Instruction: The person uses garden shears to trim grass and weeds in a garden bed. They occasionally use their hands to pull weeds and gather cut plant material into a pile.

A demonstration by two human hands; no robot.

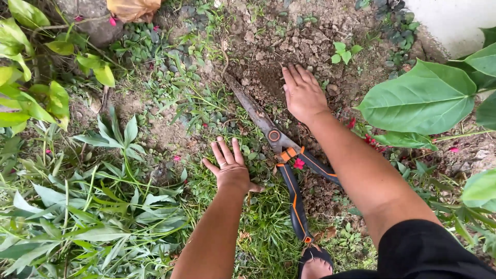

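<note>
I see my right hand (pixel 302 94) spread flat on the loose brown soil (pixel 289 46), my left hand (pixel 229 166) splayed on grass (pixel 263 227); the black, orange-trimmed garden shears (pixel 281 155) lie between them, ungripped.

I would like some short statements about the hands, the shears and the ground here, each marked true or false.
1. The right hand lies flat on bare soil. True.
2. The left hand grips a handle of the garden shears. False: it rests open on the grass, beside the shears.
3. The shears lie on the ground between the two hands. True.
4. The blades of the shears are spread wide open. False: the blades lie closed together, pointing to the dug soil.
5. A large green leaf shows on the right of the right forearm. True.
6. The handles are all red. False: they are black with orange trim.
</note>
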